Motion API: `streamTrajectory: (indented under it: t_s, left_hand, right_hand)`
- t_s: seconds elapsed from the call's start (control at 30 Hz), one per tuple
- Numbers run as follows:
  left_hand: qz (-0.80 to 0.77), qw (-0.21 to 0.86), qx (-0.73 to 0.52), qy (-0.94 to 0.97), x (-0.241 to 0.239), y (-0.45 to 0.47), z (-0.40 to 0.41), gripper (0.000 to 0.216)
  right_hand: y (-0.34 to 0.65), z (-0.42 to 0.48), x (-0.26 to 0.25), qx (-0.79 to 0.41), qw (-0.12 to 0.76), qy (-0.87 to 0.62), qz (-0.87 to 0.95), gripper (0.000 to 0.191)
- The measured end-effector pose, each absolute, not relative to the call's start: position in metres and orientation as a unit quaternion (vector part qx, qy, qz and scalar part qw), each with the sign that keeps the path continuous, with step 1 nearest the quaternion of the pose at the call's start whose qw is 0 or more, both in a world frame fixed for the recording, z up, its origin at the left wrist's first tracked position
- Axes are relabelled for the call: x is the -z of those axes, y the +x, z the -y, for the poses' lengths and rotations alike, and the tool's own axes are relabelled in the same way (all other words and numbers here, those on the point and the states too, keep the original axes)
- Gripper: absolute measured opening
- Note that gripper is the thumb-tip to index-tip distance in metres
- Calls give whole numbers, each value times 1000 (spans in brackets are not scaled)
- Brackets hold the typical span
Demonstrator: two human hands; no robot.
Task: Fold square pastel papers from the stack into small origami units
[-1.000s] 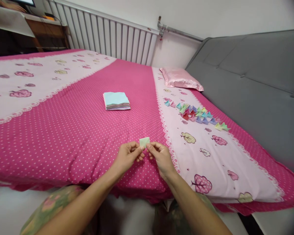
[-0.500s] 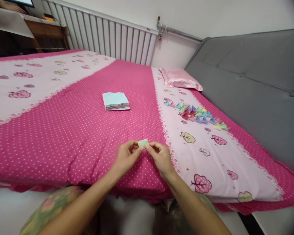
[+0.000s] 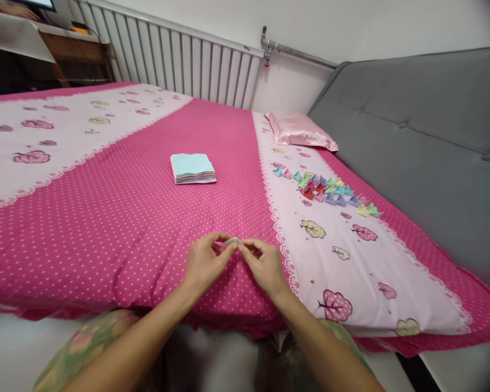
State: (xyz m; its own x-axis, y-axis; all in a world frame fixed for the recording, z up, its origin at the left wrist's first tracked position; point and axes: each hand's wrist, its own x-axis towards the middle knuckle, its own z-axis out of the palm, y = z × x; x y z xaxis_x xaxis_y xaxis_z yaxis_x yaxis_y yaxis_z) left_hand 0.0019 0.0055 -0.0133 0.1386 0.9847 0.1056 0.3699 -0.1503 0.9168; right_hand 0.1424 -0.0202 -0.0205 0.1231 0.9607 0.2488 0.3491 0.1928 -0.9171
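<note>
A small piece of pale green folded paper (image 3: 233,240) is pinched between my two hands, just above the near part of the bed. My left hand (image 3: 207,260) is closed on its left side, thumb against the fingers. On the right side, my right hand (image 3: 264,265) grips it the same way. The fingers cover most of the paper, so its folds are hard to make out. Beyond my hands lies a stack of square paper sheets (image 3: 193,164), light blue on top. Many small folded paper boats (image 3: 330,190) in several colours sit to the right.
The bed has a pink dotted and white patterned cover (image 3: 147,218). A pink pillow (image 3: 301,132) lies by the grey padded headboard (image 3: 416,120). A radiator (image 3: 171,54) runs along the wall. At the far left, a person's hand (image 3: 22,11) rests on a desk (image 3: 71,46).
The green paper has tipped and now shows as a thinner sliver between my fingers. My hands have shifted slightly to the left and closer together. The stack and boats stay put.
</note>
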Motion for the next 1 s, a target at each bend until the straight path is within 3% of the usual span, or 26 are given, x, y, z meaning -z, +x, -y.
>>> streamTrajectory:
  t_s: [0.3,0.53,0.83,1.0]
  left_hand:
    - [-523,383,-406,644,12,3,-5,26]
    - [-508,398,-430,632,12,3,-3,26]
    - [-478,246,-410,737,13,3,0,15]
    - [-449,215,-396,772,12,4,3,16]
  right_hand:
    - [142,21,20,-290,506,-561,588,18]
    - [141,21,19,-346,530,-536,559,21]
    - [141,20,21,-434,554,-504,501,23]
    - [142,20,21,-449,555,-500,490,22]
